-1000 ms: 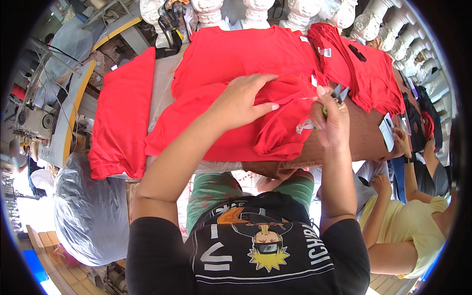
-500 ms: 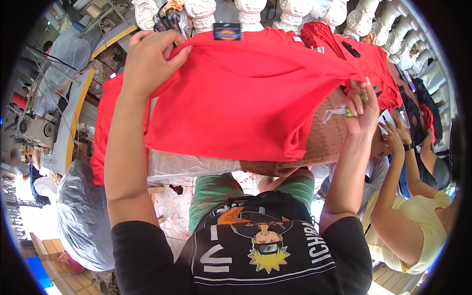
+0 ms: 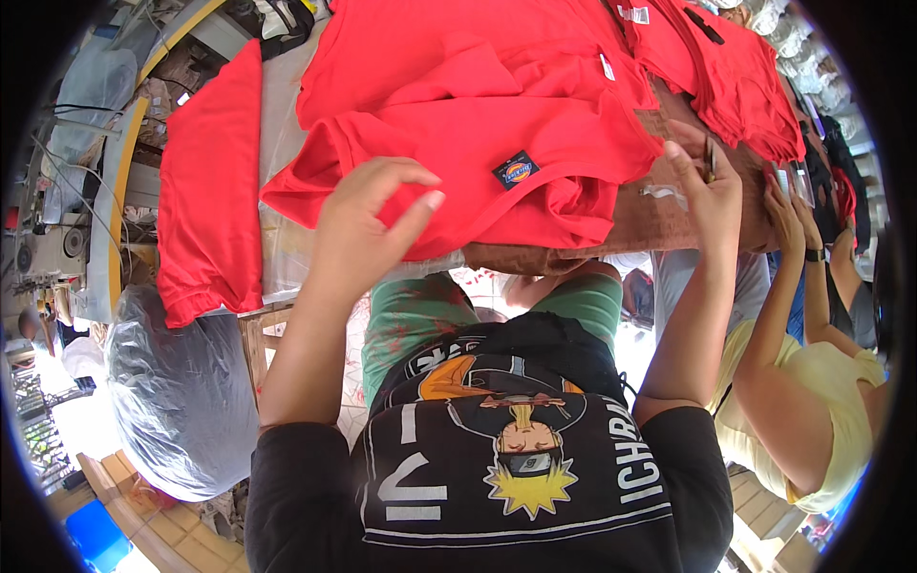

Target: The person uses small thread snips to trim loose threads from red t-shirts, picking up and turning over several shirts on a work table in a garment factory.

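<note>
A red shirt (image 3: pixel 449 205) lies bunched on the table in front of me, with a dark label (image 3: pixel 516 171) on its upper face. My left hand (image 3: pixel 368 220) hovers over its left part, thumb and fingers apart, holding nothing. At the shirt's right end my right hand (image 3: pixel 712 196) is raised off the fabric, its thumb pointing up. Small pointed metal snips (image 3: pixel 710 160) stick out from its fingers; the handle is mostly hidden in the palm.
More red fabric (image 3: pixel 401 48) lies behind, with a red pile (image 3: pixel 740 86) at right and a red piece (image 3: pixel 215 191) over the left edge. Brown cloth (image 3: pixel 635 224) covers the table's right. A plastic-wrapped bundle (image 3: pixel 177 392) stands lower left. A co-worker's hands (image 3: pixel 791 215) are at right.
The red shirt, stretched up between both hands before, now lies on the table nearer me. Both hands have let go of it, and the left has come down and inward.
</note>
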### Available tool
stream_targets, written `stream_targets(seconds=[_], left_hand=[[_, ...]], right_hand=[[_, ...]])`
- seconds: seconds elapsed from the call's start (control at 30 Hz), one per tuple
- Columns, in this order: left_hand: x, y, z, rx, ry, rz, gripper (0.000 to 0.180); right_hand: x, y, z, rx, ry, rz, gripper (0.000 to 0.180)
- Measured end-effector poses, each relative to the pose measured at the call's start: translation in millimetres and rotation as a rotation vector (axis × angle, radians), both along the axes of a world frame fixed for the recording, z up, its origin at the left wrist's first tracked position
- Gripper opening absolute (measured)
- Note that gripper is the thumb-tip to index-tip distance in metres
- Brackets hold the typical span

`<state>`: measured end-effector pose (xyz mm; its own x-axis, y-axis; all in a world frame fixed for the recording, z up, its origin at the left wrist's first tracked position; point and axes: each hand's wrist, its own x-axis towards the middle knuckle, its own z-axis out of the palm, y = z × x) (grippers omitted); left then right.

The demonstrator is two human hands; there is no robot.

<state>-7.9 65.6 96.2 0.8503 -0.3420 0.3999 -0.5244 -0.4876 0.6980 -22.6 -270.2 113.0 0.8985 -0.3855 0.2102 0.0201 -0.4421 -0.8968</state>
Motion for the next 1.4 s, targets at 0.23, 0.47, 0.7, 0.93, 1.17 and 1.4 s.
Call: stream_targets(seconds=[0.23,0.47,0.7,0.93,1.17,1.4], left_hand=[[-4,-17,-5,0.128,-0.154,0.005,0.014],[-24,27,32,0.704,0.507,0.432,0.034],[-13,34,8,0.313,-0.013,0.114,0.020],[17,3,40,-1.027,0.590,-0.238,0.028],[15,-25,9,-0.825,0.723,-0.357,0.030],[0,-27,23,-0.808,0.664,-0.379,0.048]], right_hand=[[-6,67,6,-0.425,-0.016,0.391,0.026],[-13,90,-23,-0.585,0.074,0.693,0.047],[0,101,-61,-0.649,-0.133,0.515,0.034],[-4,80,10,-0.021,-0.046,0.178,0.021],[0,74,4,0.146,-0.049,0.019,0.025],[3,69,0,0.076,-0.117,0.024,0.025]])
